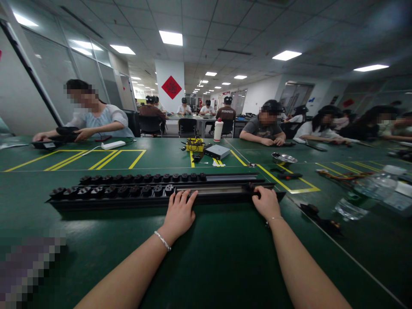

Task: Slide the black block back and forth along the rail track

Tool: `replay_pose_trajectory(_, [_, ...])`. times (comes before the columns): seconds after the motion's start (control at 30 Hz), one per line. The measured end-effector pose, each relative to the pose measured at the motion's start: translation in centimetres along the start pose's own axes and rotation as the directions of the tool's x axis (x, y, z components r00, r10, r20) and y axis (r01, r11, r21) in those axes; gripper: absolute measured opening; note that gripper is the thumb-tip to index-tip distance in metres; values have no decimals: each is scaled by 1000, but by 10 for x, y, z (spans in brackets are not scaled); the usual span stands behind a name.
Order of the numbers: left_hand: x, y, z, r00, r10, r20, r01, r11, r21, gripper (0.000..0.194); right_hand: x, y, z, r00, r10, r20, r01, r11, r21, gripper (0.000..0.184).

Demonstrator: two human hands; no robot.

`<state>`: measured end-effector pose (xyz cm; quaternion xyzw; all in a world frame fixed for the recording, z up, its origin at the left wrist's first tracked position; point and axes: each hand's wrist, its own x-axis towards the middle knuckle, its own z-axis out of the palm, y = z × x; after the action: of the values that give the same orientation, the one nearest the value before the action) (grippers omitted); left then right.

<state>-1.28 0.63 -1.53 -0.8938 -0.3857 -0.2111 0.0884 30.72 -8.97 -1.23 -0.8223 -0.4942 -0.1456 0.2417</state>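
Two long black power track rails (212, 197) lie side by side across the green table, their left parts filled with a row of round black socket modules (124, 191). My left hand (180, 211) rests on the near rail with its fingers spread, just right of the last socket module (169, 189) in that row. At the rail's right end, my right hand (266, 201) has its fingers closed on a small dark socket module (248, 187), set at the channel. My fingers partly hide that module. Between my hands the near rail's channel shows a pale metallic strip.
Beyond the rails are a yellow box with cables (195, 145), a grey box (217, 151), a white bottle (218, 130) and a metal bowl (283, 158). To the right lie a plastic water bottle (367, 193) and dark parts (322, 218). Several people sit around.
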Motion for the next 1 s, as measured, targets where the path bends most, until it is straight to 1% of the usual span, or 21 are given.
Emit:
replay_pose_trajectory(0.13, [0,0,0,1000,-1,4,1,1000,-9,64,2,2,1,1000,-9,5,9,1000,-16,22])
replay_pose_trajectory(0.57, [0,1,-1,1000,-10,4,10,1000,-2,65,3,2,1,1000,-24,-14,25,999,23,18])
replay_pose_trajectory(0.8, [0,0,-2,1000,-4,4,4,1000,-13,65,2,-2,-3,1000,26,2,-26,999,40,17])
replay_pose_trajectory(1.0, [0,1,-1,1000,-5,5,5,1000,-10,65,2,-1,-4,1000,2,-12,-2,999,41,17])
